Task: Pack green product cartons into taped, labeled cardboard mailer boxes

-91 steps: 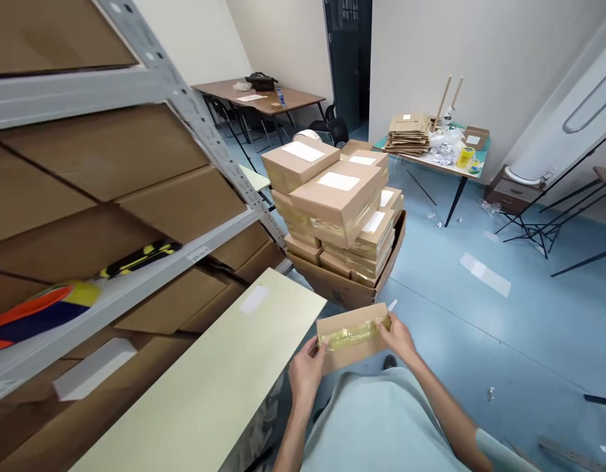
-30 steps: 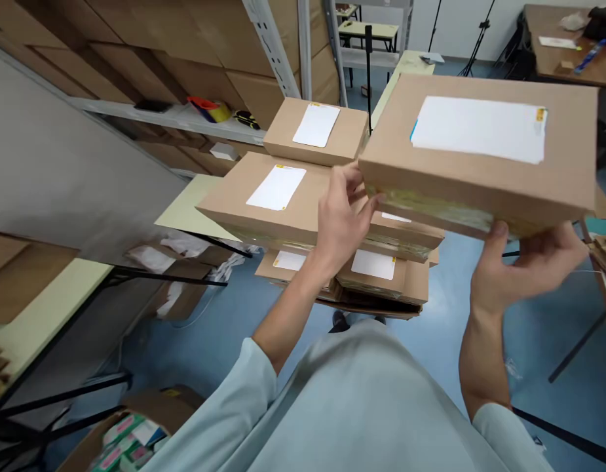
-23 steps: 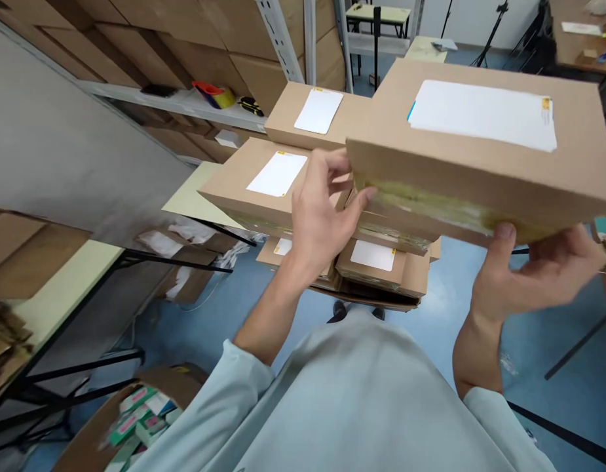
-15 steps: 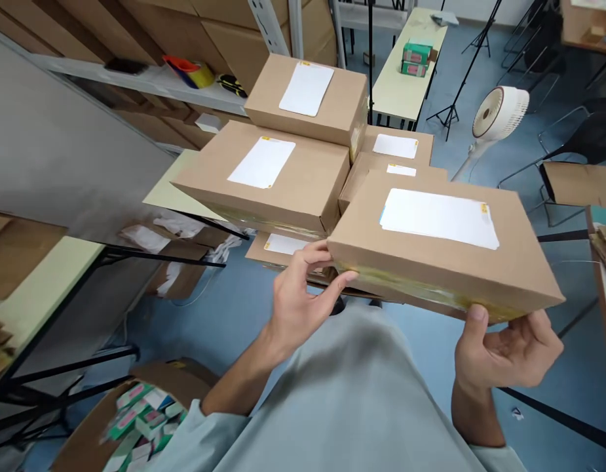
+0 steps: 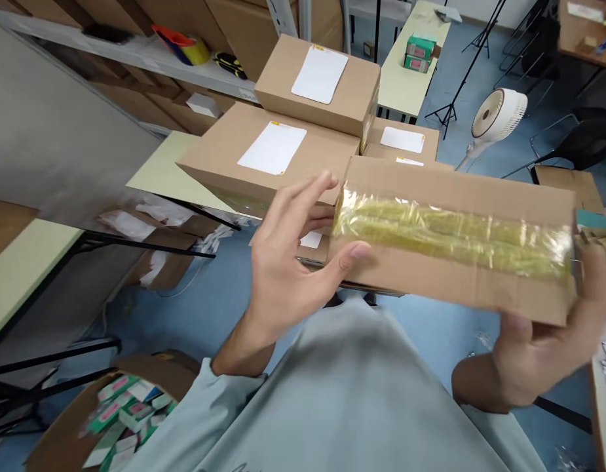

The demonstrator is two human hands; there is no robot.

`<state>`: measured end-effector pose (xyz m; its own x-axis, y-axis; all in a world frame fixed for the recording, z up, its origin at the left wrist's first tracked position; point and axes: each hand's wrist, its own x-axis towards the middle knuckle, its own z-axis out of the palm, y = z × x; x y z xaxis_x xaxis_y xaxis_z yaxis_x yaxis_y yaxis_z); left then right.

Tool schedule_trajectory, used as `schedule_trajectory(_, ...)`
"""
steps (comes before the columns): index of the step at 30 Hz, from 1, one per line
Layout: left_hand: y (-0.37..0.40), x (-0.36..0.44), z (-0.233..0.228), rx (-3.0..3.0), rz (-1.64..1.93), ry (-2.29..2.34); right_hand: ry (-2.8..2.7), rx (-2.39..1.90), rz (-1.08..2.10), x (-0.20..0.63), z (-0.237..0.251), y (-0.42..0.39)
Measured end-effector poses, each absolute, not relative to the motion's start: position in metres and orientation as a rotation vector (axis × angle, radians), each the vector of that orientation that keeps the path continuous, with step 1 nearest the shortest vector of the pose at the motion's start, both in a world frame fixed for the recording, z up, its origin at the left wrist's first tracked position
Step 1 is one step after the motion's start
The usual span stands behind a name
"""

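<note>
Tilted up since half second ago: flat cardboard box (image 5: 454,242), labelled top now turned away, taped long side facing camera. Tape yellowish, glossy, wrinkled. Left hand (image 5: 287,262) fingers spread, thumb pressing box's left end. Right hand (image 5: 553,341), blurred, cupped under right end. Box held mid-air before stack of labelled cardboard boxes (image 5: 283,151).

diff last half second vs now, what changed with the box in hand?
The held cardboard box has been tipped toward the camera: its white label no longer shows and the taped side faces up. Left hand and right hand still grip its ends. The stack of labelled boxes behind is unchanged.
</note>
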<state>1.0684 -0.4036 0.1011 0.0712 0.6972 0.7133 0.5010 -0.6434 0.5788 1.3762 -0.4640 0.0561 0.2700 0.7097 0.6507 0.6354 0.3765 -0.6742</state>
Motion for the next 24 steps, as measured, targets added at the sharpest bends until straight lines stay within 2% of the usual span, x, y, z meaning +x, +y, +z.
schedule_trajectory(3, -0.398, 1.062, 0.093, 2.156, 1.474, 1.287, -1.51, -1.361, 0.128, 1.372, 0.053, -0.457)
schedule_trajectory(11, -0.379, 1.06, 0.045, 2.217, 1.25, 1.591, -1.559, -1.514, 0.204, 1.34, 0.001, -0.433)
schedule_trajectory(20, -0.403, 1.062, 0.067, 2.252, 1.146, 1.747, -1.573, -1.606, 0.246, 1.33, 0.016, -0.46)
schedule_trajectory(24, -0.39, 1.065, 0.053, 2.265, 1.165, 1.737, -1.583, -1.648, 0.264, 1.328, 0.003, -0.445)
